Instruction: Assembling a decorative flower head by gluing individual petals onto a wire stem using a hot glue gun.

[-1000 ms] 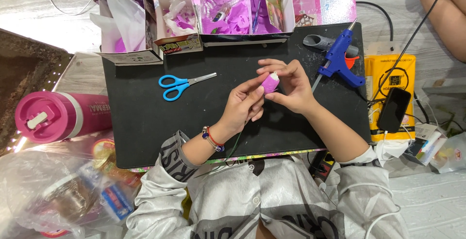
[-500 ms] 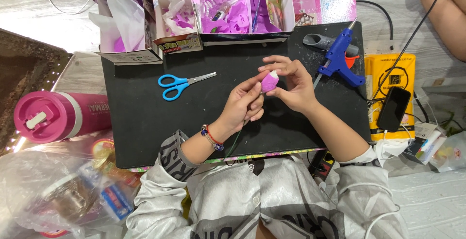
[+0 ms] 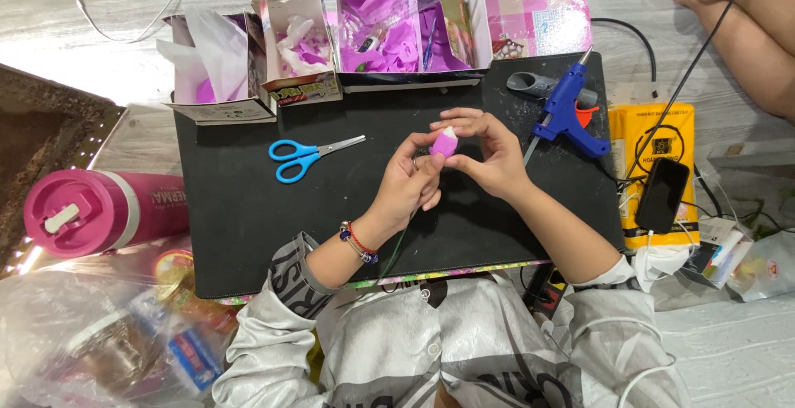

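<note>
Together left hand (image 3: 407, 183) and right hand (image 3: 489, 153) pinch small purple-and-white piece (image 3: 444, 142), fingers closed round it, raised above black surface (image 3: 248, 226) for close work.

A black board (image 3: 273, 234) lies flat on a pale wood-grain floor (image 3: 99, 35) and carries most of the things. On the board, blue-handled scissors (image 3: 308, 154) lie toward nine o'clock from its middle, blades pointing to three o'clock. A blue glue gun (image 3: 567, 114) rests near the two o'clock corner, nozzle toward twelve. Open cardboard boxes (image 3: 331, 60) holding purple and white paper stand along the twelve o'clock edge. On the floor at nine o'clock lies a pink tumbler (image 3: 95, 209) on its side; at three o'clock a yellow packet (image 3: 642, 126) bears a black phone (image 3: 662, 194).
</note>
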